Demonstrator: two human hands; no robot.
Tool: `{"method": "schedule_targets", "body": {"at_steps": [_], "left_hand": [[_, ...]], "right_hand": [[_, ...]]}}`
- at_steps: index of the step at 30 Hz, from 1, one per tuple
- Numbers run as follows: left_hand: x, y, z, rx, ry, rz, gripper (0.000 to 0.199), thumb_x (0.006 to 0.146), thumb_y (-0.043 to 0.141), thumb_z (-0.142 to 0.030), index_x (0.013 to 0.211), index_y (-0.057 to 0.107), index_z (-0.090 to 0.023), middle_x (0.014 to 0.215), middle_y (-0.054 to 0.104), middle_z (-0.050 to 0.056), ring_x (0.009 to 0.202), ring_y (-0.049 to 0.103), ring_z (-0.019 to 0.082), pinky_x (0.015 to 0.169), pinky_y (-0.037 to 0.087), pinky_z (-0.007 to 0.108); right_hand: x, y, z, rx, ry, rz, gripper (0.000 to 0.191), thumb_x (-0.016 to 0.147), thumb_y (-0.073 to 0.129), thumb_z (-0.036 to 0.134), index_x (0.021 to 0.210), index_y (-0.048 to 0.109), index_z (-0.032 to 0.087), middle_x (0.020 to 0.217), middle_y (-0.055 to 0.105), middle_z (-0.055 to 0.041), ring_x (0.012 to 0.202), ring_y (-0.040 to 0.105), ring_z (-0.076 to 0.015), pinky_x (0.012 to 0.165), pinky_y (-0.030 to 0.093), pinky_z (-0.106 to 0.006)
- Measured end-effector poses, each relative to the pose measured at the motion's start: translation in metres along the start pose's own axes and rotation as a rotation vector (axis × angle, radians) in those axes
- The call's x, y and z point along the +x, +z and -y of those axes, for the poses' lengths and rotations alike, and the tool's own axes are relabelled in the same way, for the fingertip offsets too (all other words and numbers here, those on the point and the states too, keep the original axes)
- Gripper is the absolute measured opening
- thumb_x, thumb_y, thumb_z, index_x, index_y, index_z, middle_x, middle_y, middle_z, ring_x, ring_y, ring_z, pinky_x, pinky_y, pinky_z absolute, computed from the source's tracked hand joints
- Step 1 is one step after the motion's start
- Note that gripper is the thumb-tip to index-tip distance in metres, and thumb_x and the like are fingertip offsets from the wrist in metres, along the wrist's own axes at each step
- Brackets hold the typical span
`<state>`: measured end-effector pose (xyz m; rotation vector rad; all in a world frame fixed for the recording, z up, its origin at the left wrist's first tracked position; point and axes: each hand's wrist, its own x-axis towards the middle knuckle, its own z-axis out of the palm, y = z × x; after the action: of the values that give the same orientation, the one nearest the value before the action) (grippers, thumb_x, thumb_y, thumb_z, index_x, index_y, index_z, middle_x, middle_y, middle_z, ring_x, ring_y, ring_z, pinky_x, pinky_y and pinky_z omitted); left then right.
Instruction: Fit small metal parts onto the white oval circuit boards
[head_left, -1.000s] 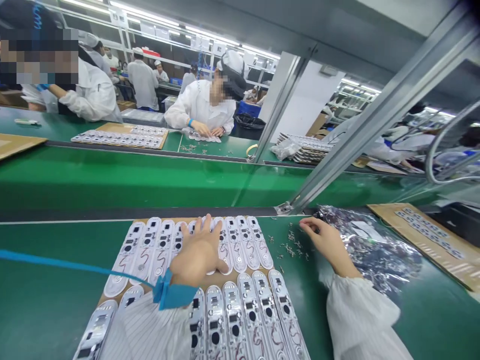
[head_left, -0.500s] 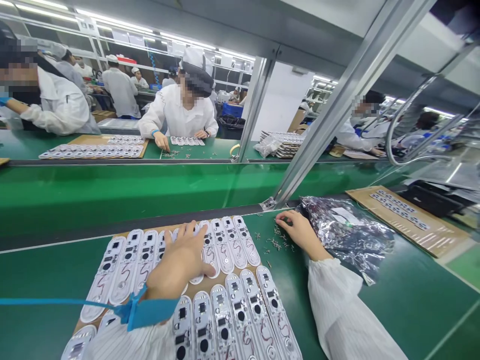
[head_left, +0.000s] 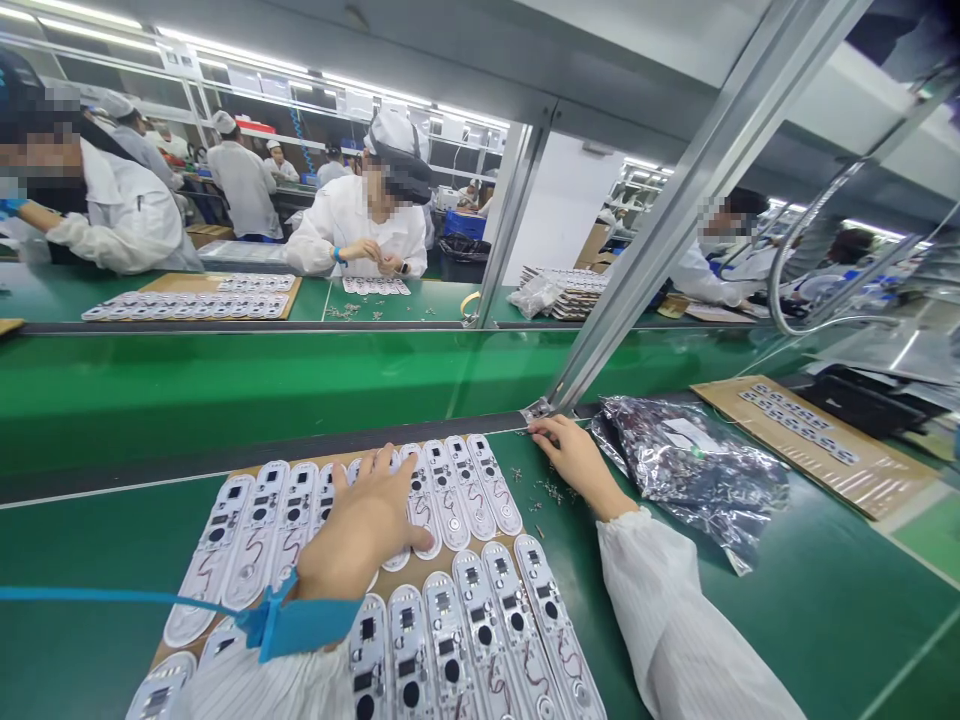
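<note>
My left hand (head_left: 367,515), a blue wrist strap (head_left: 304,625) around its wrist, lies with fingers spread over the back row of white oval plastic housings (head_left: 487,485). Each housing carries a circuit board, a round black part and thin red wires. They lie in rows on a brown cardboard sheet (head_left: 409,572). Beyond the right end of that row, my right hand (head_left: 566,455) is low over the green table with thumb and fingertips pinched together. Whatever the fingertips hold is too small to make out. Small loose screws (head_left: 553,490) are scattered beneath and beside this hand.
A shiny plastic bag (head_left: 690,465) lies right of my right hand. Farther right, another cardboard sheet (head_left: 885,470) bears small boards. A metal post (head_left: 637,250) rises from the table's back edge. Across the green divider (head_left: 225,375), a co-worker (head_left: 367,225) handles similar parts.
My right hand has moved left and slightly away from me, off the main screw pile, with fingertips still together. My left hand stays spread on the housings. The co-worker opposite has lifted a hand.
</note>
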<state>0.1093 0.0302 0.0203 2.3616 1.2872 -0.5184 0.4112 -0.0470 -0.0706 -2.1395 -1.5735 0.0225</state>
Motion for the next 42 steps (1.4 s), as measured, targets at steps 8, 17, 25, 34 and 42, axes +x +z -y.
{"method": "schedule_targets", "body": {"at_steps": [8,17,25,34,42], "left_hand": [[-0.001,0.001,0.001,-0.024,0.017,-0.013,0.102,0.066,0.076,-0.051,0.154,0.030,-0.025,0.163,0.010,0.014,0.151,0.008,0.037,0.117,0.009,0.067],[-0.002,0.002,0.001,-0.049,0.024,-0.023,0.097,0.068,0.074,-0.049,0.152,0.033,-0.026,0.163,0.011,0.014,0.150,0.010,0.038,0.117,0.008,0.067],[-0.003,0.000,0.003,-0.063,0.033,-0.025,0.090,0.073,0.069,-0.049,0.152,0.035,-0.023,0.163,0.016,0.014,0.151,0.012,0.036,0.117,0.008,0.067],[-0.010,-0.007,0.002,-0.049,0.024,-0.014,0.082,0.078,0.062,-0.048,0.151,0.036,-0.022,0.163,0.017,0.014,0.151,0.014,0.034,0.117,0.009,0.066],[-0.008,-0.005,0.005,-0.062,0.035,-0.035,0.079,0.078,0.060,-0.048,0.150,0.038,-0.023,0.163,0.019,0.013,0.151,0.013,0.034,0.118,0.009,0.065]], "right_hand": [[-0.003,-0.008,-0.015,-0.005,0.051,-0.018,0.018,0.084,0.057,0.030,0.096,0.068,0.021,0.091,0.066,-0.0059,0.079,0.062,-0.0213,0.076,0.047,-0.034],[-0.002,-0.003,-0.016,-0.034,0.058,-0.045,0.022,0.087,0.052,0.036,0.093,0.067,0.021,0.089,0.066,-0.0064,0.075,0.061,-0.0209,0.073,0.047,-0.034],[0.004,0.007,-0.007,-0.141,0.135,-0.080,0.031,0.091,0.052,0.048,0.086,0.065,0.020,0.091,0.065,-0.0063,0.079,0.062,-0.0210,0.068,0.044,-0.032],[0.008,0.005,0.003,-0.248,0.196,-0.046,0.025,0.097,0.056,0.040,0.094,0.064,0.016,0.090,0.065,-0.0022,0.079,0.061,-0.0147,0.076,0.051,-0.034],[0.004,0.005,0.004,-0.169,0.166,-0.082,0.016,0.094,0.056,0.028,0.101,0.067,0.019,0.098,0.066,-0.0041,0.086,0.062,-0.0175,0.079,0.048,-0.034]]}}
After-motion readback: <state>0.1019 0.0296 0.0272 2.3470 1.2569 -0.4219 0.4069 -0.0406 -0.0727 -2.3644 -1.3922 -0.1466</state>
